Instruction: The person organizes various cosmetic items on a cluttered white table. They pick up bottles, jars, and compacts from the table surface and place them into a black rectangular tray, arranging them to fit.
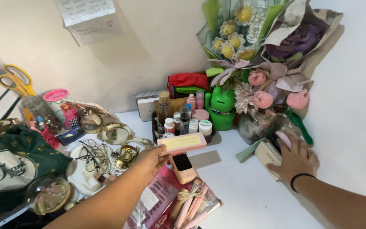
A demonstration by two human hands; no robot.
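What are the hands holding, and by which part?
Left hand grips the long pink box at its left end. Right hand lies flat on a beige wallet by the bouquet, pressing rather than gripping.

The left hand (151, 160) holds a box (181, 142) above the table (242, 186), just before a tray of bottles (183, 121). Glasses (93, 154) lie left of it. The right hand (295, 159) rests on a wallet (267, 154) below the bouquets (267, 46).

Soft, even indoor light, fairly bright. A faint shadow falls on the white surface (242, 186) beneath the pink case (181, 143). Focus sharp; slight wide-angle stretch at edges.
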